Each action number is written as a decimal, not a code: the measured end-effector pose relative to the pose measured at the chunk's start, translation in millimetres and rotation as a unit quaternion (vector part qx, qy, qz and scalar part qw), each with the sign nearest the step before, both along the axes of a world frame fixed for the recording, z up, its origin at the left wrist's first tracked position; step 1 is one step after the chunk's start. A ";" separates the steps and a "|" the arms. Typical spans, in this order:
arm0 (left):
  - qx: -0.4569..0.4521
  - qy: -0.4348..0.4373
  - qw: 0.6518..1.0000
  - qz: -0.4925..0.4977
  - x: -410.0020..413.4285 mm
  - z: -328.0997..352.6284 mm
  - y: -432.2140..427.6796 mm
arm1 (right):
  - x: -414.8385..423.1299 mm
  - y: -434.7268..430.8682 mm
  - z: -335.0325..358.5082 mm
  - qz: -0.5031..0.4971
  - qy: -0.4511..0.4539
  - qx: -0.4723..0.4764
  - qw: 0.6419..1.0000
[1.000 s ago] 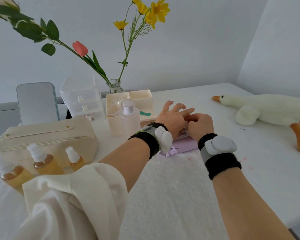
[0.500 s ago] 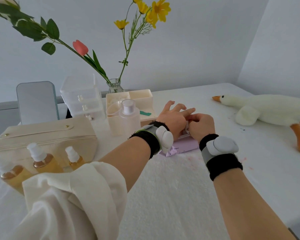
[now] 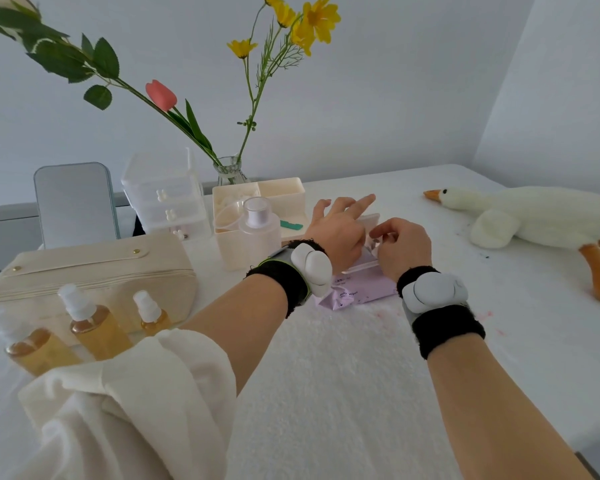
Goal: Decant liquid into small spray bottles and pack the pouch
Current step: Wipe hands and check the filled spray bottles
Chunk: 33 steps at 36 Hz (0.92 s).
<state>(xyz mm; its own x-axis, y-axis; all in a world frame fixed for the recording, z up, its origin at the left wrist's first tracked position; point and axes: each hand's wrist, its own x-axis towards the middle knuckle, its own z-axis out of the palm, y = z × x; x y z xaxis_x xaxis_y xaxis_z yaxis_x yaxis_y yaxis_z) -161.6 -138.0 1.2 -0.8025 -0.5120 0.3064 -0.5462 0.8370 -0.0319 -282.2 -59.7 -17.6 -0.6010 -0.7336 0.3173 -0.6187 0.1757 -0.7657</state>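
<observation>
Under both hands lies the lilac wipes pack (image 3: pixel 357 289), flat on the white table (image 3: pixel 326 375). Left hand (image 3: pixel 336 233) rests on the pack's far-left part, fingers spread and open, holding it down rather than gripping. Right hand (image 3: pixel 400 245) is pinched thumb-to-finger on something pale and thin at the pack's opening (a wipe or the flap; I cannot tell which). The two hands sit just beside each other, almost touching.

Judgement: this is a side step, drawing a wipe, probably for cleaning up after decanting. To do it well I keep the left palm pressing so the pack does not lift with the pull, and draw with the right hand slowly, low and toward me, so that only one sheet comes free. Then close the flap.

Well to the left of the left hand stand three amber spray bottles (image 3: pixel 94 327), capped and apparently filled. Behind them lies the cream pouch (image 3: pixel 84 271), zip apparently closed, so packing looks not yet begun. A clear source bottle (image 3: pixel 258 230) stands just left of the left wrist.
</observation>
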 end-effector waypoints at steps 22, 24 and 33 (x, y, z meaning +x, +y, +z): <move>0.150 0.154 0.976 0.030 7.0 -2.7 5.8 | 6.8 3.7 2.4 0.028 0.132 0.047 0.990; 0.148 0.155 0.976 0.040 8.8 -4.2 6.3 | 7.3 2.6 1.3 0.021 0.143 0.054 0.988; 0.170 0.134 0.973 0.074 18.8 -12.9 5.4 | 21.3 -1.4 21.3 -0.028 0.019 -0.022 0.999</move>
